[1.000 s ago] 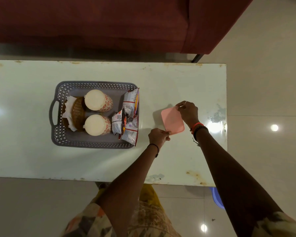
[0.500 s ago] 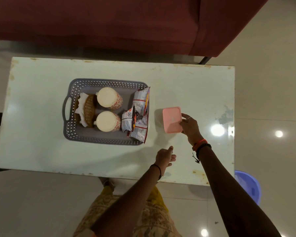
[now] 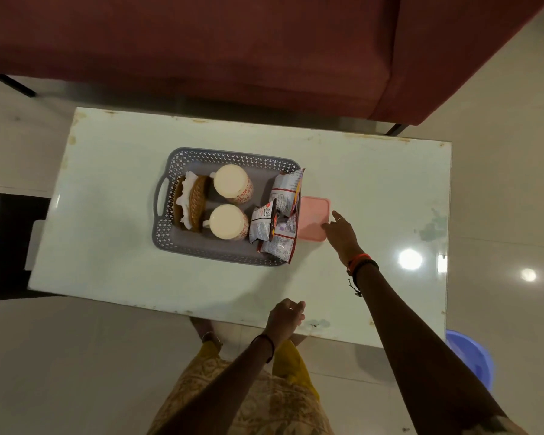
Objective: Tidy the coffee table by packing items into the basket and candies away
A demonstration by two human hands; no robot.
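A grey perforated basket point(image 3: 182, 158) stands on the white coffee table point(image 3: 113, 271). In it are two overturned cream cups point(image 3: 231, 183), a wicker holder with white napkins point(image 3: 193, 204) and several snack packets point(image 3: 283, 215) leaning over its right rim. A pink lidded box point(image 3: 314, 219) lies flat against the basket's right side. My right hand point(image 3: 339, 232) touches the box's right edge with extended fingers. My left hand point(image 3: 285, 317) hovers loosely curled over the table's near edge, holding nothing.
A dark red sofa point(image 3: 233, 42) runs along the far side of the table. A blue plastic tub point(image 3: 471, 359) sits on the floor at the table's near right corner. A dark object point(image 3: 4, 243) stands to the left. My bare feet point(image 3: 201, 328) are under the near edge.
My right hand has pushed the pink box leftward until it rests against the basket. My left hand let go of the box and drew back to the near table edge.
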